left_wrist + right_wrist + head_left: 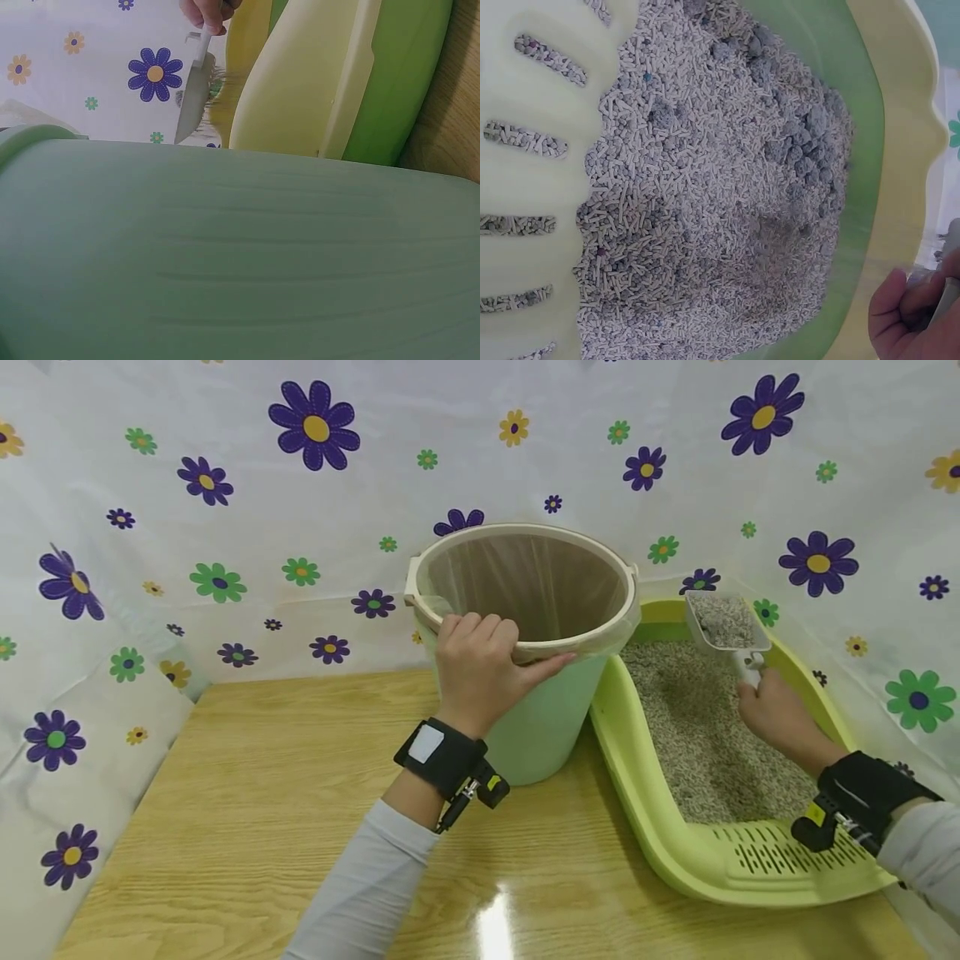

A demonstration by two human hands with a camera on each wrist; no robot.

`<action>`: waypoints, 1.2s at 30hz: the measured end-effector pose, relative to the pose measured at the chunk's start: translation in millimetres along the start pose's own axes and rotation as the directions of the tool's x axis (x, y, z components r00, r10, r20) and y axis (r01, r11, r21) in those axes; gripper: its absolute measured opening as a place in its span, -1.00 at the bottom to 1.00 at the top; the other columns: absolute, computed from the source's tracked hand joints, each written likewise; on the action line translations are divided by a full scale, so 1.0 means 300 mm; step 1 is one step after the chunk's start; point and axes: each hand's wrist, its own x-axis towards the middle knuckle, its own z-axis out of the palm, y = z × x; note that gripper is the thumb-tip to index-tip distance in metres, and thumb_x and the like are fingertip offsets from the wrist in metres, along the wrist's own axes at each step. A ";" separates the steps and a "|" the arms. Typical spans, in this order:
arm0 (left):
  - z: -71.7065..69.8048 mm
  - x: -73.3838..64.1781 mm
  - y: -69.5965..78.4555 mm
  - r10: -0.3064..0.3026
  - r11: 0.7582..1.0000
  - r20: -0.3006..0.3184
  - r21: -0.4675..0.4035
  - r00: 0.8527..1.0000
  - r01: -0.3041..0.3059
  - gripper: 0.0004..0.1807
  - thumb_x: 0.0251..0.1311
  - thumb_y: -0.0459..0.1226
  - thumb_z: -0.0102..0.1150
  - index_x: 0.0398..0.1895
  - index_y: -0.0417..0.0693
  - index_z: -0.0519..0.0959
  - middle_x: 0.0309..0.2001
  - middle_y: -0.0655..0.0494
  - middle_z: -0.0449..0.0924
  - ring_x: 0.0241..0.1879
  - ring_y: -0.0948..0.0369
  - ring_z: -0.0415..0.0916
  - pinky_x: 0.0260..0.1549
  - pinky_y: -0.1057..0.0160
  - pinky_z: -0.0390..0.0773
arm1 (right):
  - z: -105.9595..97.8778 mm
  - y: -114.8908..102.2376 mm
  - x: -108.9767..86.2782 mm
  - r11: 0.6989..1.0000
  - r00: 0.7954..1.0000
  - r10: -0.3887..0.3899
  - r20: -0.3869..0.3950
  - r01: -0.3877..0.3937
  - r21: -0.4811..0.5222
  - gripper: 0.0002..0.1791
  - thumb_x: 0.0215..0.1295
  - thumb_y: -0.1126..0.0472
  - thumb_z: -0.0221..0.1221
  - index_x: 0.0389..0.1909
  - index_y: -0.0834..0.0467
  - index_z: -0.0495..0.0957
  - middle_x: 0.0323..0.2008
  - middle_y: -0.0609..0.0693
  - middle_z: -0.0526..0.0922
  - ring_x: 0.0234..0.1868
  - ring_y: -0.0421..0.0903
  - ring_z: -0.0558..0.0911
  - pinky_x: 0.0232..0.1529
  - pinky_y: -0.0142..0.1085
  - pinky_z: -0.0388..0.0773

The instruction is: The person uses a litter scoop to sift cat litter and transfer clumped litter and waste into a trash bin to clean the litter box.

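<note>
My left hand (480, 668) grips the near rim of a pale green trash bin (536, 739), thumb along its outside. A clear bag (517, 572) lines the bin. In my right hand (783, 714) is the handle of a white litter scoop (746, 668), loaded with grey litter and raised over a yellow-green litter box (648, 777). Loose litter streams down from the scoop (193, 101) in the left wrist view. Pellet litter (697, 157) covers the box floor, with grey clumps (806, 146) near its side wall in the right wrist view.
The bin and litter box stand side by side on a wooden table (300, 827). A flower-print sheet (390, 468) hangs behind them and along both sides. The box has a slotted ledge (772, 852) at its near end.
</note>
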 end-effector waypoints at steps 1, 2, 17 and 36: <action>0.001 0.000 0.000 0.000 1.000 -0.001 0.000 1.000 0.000 -0.19 -0.15 0.44 0.41 -0.80 0.01 0.26 -0.75 0.15 0.33 -0.65 0.13 0.38 -0.39 0.15 0.39 | 0.001 -0.003 -0.001 1.000 1.000 -0.001 -0.010 0.001 0.003 -0.29 0.64 0.01 -0.46 0.36 0.64 -0.05 -0.32 0.22 0.31 -0.55 -0.08 0.33 -0.59 -0.18 0.35; 0.001 0.001 0.000 0.001 1.000 -0.002 0.000 1.000 -0.001 -0.19 -0.15 0.44 0.41 -0.80 0.01 0.26 -0.75 0.15 0.33 -0.65 0.13 0.38 -0.40 0.15 0.39 | 0.002 -0.006 -0.003 1.000 1.000 -0.003 -0.023 0.003 0.004 -0.27 0.63 0.00 -0.47 0.38 0.63 -0.08 -0.30 0.25 0.31 -0.54 -0.06 0.34 -0.58 -0.18 0.35; 0.001 0.001 0.001 0.000 1.000 -0.005 -0.006 1.000 0.000 -0.20 -0.14 0.42 0.43 -0.80 0.01 0.26 -0.76 0.14 0.33 -0.65 0.13 0.39 -0.40 0.15 0.39 | -0.001 -0.043 -0.001 0.998 0.982 -0.062 -0.179 0.064 0.008 -0.32 0.63 0.04 -0.40 0.42 0.56 -0.04 -0.25 0.31 0.33 -0.47 0.03 0.40 -0.53 -0.15 0.36; 0.003 -0.003 -0.002 -0.003 1.000 -0.004 -0.001 1.000 0.003 -0.19 -0.14 0.43 0.42 -0.81 0.01 0.25 -0.76 0.14 0.32 -0.66 0.13 0.36 -0.41 0.15 0.38 | -0.049 -0.101 -0.005 0.999 0.962 -0.005 -0.274 -0.008 -0.049 -0.33 0.62 -0.04 -0.47 0.33 0.51 0.00 -0.25 0.39 0.35 -0.37 0.22 0.43 -0.41 -0.03 0.30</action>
